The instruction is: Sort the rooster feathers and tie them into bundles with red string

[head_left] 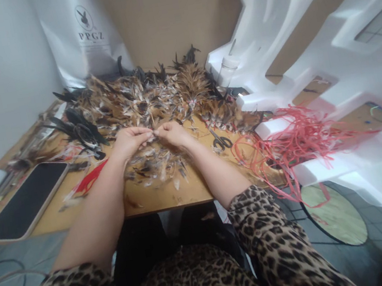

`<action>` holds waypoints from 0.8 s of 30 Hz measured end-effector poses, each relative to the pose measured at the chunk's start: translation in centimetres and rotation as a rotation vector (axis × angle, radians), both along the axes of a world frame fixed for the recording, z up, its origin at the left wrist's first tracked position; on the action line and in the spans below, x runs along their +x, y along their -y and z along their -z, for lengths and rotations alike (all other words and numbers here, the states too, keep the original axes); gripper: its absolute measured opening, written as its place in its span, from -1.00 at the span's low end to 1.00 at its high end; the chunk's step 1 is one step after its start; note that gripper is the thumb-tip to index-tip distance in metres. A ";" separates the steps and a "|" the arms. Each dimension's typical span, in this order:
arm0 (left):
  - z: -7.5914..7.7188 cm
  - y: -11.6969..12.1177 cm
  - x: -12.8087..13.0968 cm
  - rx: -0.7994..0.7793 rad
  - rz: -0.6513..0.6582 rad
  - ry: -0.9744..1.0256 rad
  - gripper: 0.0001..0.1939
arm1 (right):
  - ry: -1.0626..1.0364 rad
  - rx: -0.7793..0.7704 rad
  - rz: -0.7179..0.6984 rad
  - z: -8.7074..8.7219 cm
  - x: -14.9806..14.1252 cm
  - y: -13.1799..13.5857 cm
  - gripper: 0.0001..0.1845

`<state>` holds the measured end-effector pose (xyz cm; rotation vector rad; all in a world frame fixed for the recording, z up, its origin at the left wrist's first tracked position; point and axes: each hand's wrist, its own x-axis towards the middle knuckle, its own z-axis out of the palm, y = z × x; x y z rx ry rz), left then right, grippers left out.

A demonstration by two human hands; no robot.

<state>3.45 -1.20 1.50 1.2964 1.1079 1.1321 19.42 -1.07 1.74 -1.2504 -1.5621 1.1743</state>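
My left hand (pixel 133 140) and my right hand (pixel 171 133) meet above the front of the table, both closed in a pinch with fingertips nearly touching. Whatever sits between the fingertips is too small to make out; pale wisps show just beneath them. Right behind lies a broad heap of brown, white and black feathers (pixel 134 96). A smaller patch of loose feathers (pixel 159 163) is spread below my hands. Scissors with black handles (pixel 221 142) rest on the tabletop to the right of my right hand.
A phone (pixel 26 201) lies at left, near black feathers (pixel 77 128) and a red strip (pixel 91 177). Tangled pink ribbon (pixel 297 136) hangs over white foam packing (pixel 350 166) at right. Behind stand a white bag (pixel 87 57) and a jar (pixel 228 70). A round stool (pixel 335 216) is below.
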 end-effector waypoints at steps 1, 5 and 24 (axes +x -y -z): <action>0.0 0.0 0.0 0.000 -0.004 0.000 -0.64 | 0.034 0.049 0.012 0.0 0.0 0.0 -0.75; 0.2 -0.1 0.1 0.012 -0.025 -0.028 -0.65 | 0.115 0.197 0.037 0.7 -0.1 -0.4 -0.77; -0.4 0.5 0.3 0.241 -0.004 -0.433 -0.85 | -0.027 0.397 -0.114 -0.3 0.0 0.0 -0.77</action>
